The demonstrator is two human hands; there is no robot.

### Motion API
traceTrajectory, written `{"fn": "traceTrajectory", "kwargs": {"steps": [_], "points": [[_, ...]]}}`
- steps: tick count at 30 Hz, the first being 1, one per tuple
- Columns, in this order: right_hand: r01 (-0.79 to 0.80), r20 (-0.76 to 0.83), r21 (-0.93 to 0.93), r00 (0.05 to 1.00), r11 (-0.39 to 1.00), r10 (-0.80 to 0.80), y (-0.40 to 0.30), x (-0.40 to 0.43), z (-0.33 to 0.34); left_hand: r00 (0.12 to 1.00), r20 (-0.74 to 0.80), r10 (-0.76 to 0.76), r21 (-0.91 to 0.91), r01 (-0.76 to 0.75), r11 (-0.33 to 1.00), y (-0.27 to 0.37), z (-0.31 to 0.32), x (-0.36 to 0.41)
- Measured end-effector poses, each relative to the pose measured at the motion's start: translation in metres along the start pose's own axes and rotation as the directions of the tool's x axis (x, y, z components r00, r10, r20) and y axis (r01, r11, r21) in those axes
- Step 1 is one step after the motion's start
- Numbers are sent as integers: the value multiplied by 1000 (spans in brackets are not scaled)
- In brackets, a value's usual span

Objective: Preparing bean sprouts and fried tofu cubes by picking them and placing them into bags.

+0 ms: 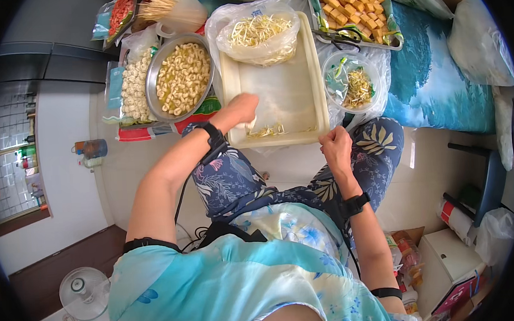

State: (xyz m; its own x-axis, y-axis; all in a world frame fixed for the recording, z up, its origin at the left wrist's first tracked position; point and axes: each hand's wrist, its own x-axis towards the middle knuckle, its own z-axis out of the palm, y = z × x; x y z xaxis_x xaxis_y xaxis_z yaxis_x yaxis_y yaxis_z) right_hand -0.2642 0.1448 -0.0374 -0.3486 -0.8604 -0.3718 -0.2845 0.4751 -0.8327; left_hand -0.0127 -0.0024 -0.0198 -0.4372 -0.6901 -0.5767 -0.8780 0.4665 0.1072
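A cream plastic tray (274,82) lies in front of me on the cluttered table. My left hand (241,109) is over its near left side, fingers curled around a small white thing (251,123) that is mostly hidden. Just beside that hand, loose bean sprouts (267,130) lie along the tray's near edge. At the far end of the tray sits a clear plastic bag of bean sprouts (258,32). My right hand (337,145) is at the near right corner of the tray, fingers bent; whether they grip the rim is not clear.
Right of the tray stands a clear round tub (351,82) with sprout scraps, and behind it scissors (340,36) by a tray of tofu cubes (353,9). On the left are a metal bowl of pale rings (181,79), a bag of white pieces (137,86) and wooden skewers (159,7).
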Motion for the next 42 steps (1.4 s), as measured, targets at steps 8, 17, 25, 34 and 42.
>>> {"fn": "traceTrajectory", "kwargs": {"steps": [8,17,25,34,42], "points": [[-26,-8,61,1000,998,27,-1,-3,6,974,112,-197,-62,205,977,30,32,-12],[-25,-17,62,1000,998,26,1,-1,5,972,-16,-233,-519,191,833,66,48,26],[-23,3,53,1000,998,23,-2,-2,1,943,-267,-200,-770,-84,632,58,18,23],[52,-3,39,999,998,-52,2,-1,3,771,-637,-3,-217,-176,960,52,-42,14],[141,-38,-20,989,990,-142,7,-1,10,997,-79,20,-925,-80,371,69,24,53]]}}
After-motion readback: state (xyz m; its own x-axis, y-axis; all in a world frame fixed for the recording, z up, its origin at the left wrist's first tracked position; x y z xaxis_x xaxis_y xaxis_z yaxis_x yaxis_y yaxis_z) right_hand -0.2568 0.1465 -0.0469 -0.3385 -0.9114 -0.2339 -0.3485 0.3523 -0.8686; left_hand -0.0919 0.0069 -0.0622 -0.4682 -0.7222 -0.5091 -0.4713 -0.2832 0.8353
